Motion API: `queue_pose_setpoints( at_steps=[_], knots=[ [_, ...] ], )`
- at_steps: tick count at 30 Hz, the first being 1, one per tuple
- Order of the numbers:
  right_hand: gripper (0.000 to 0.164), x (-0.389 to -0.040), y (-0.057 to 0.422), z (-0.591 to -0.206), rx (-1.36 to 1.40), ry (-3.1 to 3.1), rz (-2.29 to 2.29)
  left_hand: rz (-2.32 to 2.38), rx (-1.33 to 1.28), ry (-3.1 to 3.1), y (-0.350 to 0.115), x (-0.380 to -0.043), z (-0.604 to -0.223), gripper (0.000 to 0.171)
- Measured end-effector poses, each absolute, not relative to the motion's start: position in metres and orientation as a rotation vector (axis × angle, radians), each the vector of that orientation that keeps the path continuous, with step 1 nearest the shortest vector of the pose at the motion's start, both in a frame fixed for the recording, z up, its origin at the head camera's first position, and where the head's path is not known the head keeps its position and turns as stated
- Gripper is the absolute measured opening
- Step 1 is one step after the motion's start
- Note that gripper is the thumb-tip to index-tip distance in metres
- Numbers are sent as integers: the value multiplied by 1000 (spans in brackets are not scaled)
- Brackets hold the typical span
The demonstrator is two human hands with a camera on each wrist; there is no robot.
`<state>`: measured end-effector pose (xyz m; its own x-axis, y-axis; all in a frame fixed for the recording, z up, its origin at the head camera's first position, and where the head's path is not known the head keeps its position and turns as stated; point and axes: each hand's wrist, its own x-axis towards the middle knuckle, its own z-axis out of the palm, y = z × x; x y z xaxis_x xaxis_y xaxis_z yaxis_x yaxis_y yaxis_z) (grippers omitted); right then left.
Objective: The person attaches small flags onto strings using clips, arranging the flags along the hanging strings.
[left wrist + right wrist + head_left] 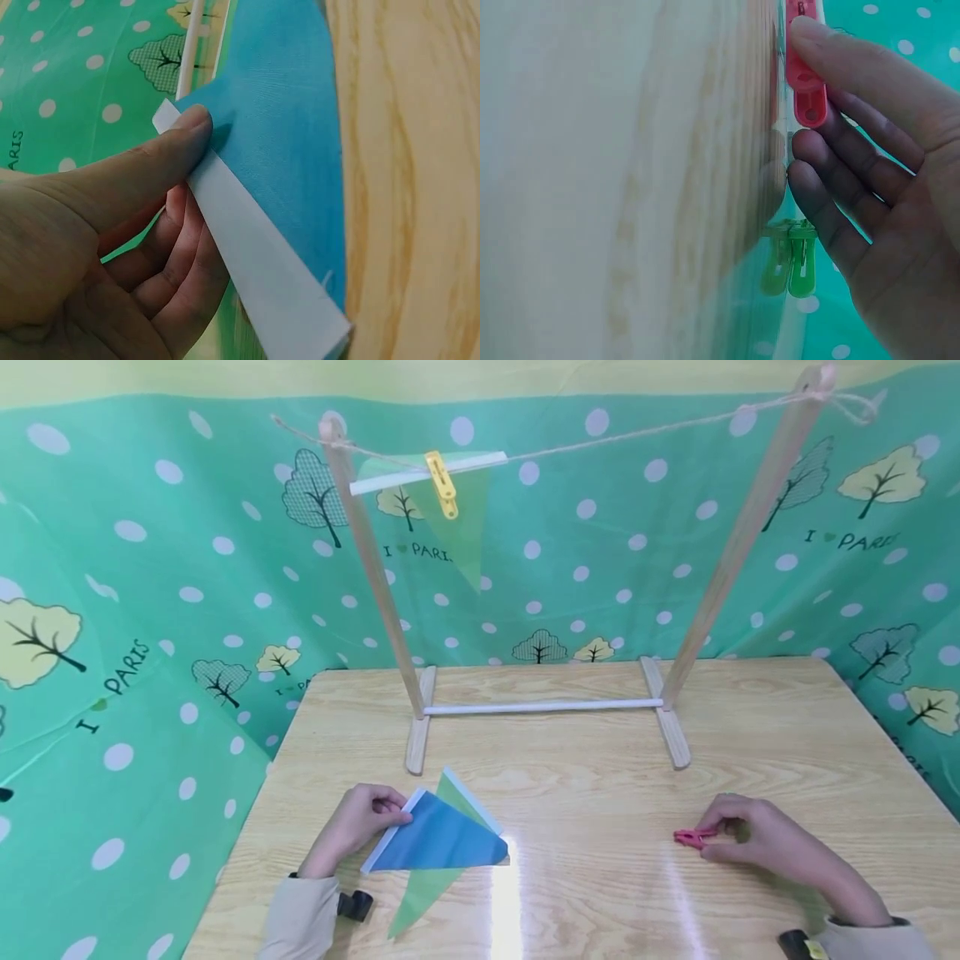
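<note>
The left hand (363, 822) pinches a blue triangular pennant (442, 839) by the white strip along its wide edge, thumb on the upper face and fingers beneath. The right hand (750, 835) pinches a red plastic clothespin (804, 75) between thumb and fingers; the remaining fingers are loosely bent.

The blue pennant is at the left front of the light wood-grain table (585, 785), its tip directed right. It overlies a green triangular pennant (420, 902), whose white-strip edge projects at the upper right and whose tip projects at the lower left. The red clothespin is at the right front, well apart from both pennants. In the right wrist view, a green plastic clip (802, 266) appears beyond the fingertips.

Behind the hands stands a frame: a left wooden upright (378, 585) and a right wooden upright (738, 556) on flat wooden feet, joined low down by a white rod (543, 707). A thin cord (637, 437) spans the upright tops. Near the left upright, a yellow plastic clothespin (441, 485) secures a pale green pennant (465, 518) to the cord, tip downward. A green dotted fabric backdrop (600, 568) encloses the table.
</note>
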<state>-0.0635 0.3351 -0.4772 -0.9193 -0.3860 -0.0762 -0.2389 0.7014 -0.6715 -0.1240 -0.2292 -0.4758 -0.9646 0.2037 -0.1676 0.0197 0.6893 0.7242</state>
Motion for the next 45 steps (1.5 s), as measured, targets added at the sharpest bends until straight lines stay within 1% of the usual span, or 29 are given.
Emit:
queue_pose_setpoints(
  at_steps=[8,13,19,26,33,45],
  knots=[
    [18,-66,334,-474,-469,2720,-1046,1165,208,2662,-228,-124,-473,11],
    [16,-65,334,-472,-460,2718,-1069,1172,153,2648,-223,-124,-467,10],
    [19,-68,332,-468,-415,2729,-1040,1202,165,2623,-222,-125,-457,11],
    [15,-67,332,-466,-500,2789,-1066,1220,216,2602,-220,-124,-447,16],
    [19,-68,331,-464,-549,2798,-1150,1279,181,2586,-214,-126,-440,15],
    [20,-65,331,-453,-538,2822,-1147,1316,189,2671,-199,-130,-425,13]
  ],
)
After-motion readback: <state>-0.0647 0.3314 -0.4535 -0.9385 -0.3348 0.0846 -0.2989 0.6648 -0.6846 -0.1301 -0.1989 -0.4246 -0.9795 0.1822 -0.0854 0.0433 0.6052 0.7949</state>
